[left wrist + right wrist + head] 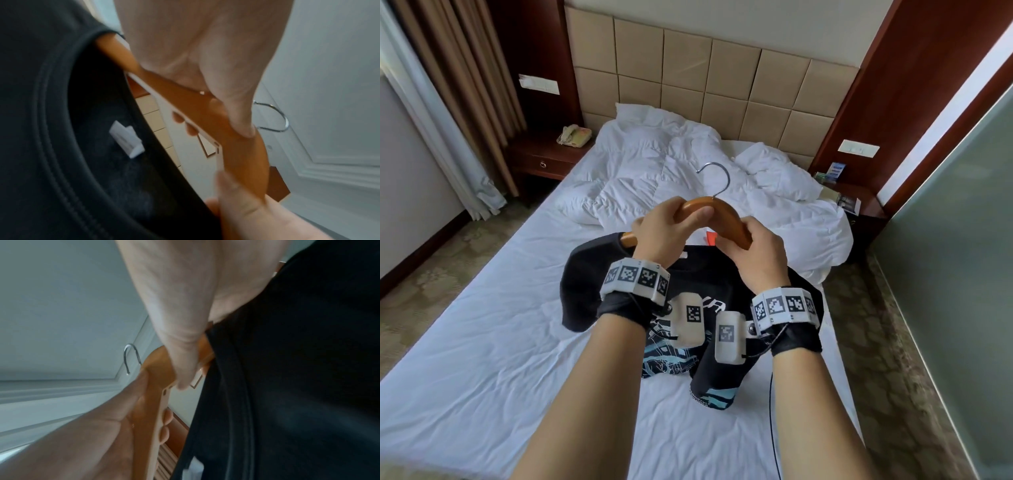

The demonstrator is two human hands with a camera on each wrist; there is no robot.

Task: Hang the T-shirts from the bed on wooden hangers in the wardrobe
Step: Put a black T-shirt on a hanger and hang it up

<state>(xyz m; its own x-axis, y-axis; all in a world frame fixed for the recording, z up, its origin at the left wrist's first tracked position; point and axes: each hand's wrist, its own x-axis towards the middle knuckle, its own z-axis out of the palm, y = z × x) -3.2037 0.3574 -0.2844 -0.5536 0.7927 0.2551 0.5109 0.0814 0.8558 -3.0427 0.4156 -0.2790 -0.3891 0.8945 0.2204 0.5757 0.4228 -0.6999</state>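
Observation:
A wooden hanger point(722, 214) with a metal hook point(717, 174) is held above a black T-shirt point(592, 284) with a blue and white print, which lies partly lifted on the bed point(500, 325). The hanger's left end is inside the shirt's collar. My left hand point(671, 226) grips the hanger near its middle. My right hand point(750, 253) grips its right arm at the collar edge. The left wrist view shows the hanger point(205, 113), the collar point(61, 129) and a white label point(127, 142). In the right wrist view the hanger point(152, 386) lies beside the shirt point(287, 386).
A crumpled white duvet point(671, 161) and pillows lie at the bed's head. A nightstand with a phone point(573, 135) stands at the left, another nightstand point(849, 198) at the right. A frosted glass wall point(962, 240) runs along the right side. Something orange point(710, 238) shows behind the shirt.

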